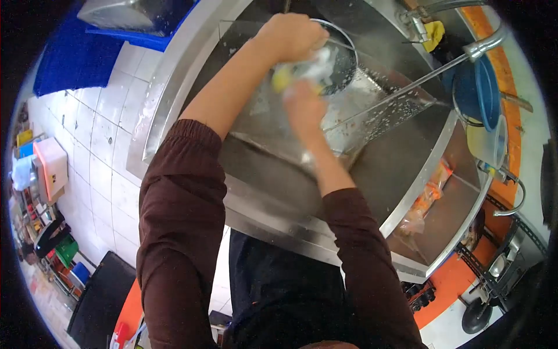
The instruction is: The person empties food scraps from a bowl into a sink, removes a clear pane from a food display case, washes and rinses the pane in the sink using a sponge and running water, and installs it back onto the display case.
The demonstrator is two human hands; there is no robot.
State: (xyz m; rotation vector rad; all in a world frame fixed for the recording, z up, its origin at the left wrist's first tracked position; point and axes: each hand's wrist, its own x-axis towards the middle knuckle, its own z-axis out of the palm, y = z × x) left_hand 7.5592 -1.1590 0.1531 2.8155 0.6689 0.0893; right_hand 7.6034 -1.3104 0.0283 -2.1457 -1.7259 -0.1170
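Note:
Both of my hands are over a steel sink (401, 131). My left hand (293, 38) is closed at the rim of a round metal-rimmed vessel (352, 57), whose kind I cannot make out. Below it, my right hand (305, 107) is blurred by motion, its fingers closed against a yellow sponge (283, 78). White foam (319, 67) lies between the hands and hides part of the vessel. Under them a rectangular metal tray (346, 113), wet and spotted with drops, rests in the basin.
A metal tap (479, 47) reaches over from the right, with droplets around the thin line below it. An orange-filled plastic packet (430, 195) lies in the neighbouring basin. Blue bowl (487, 87) and yellow cloth (433, 36) are at the back. White floor tiles (107, 145) show left.

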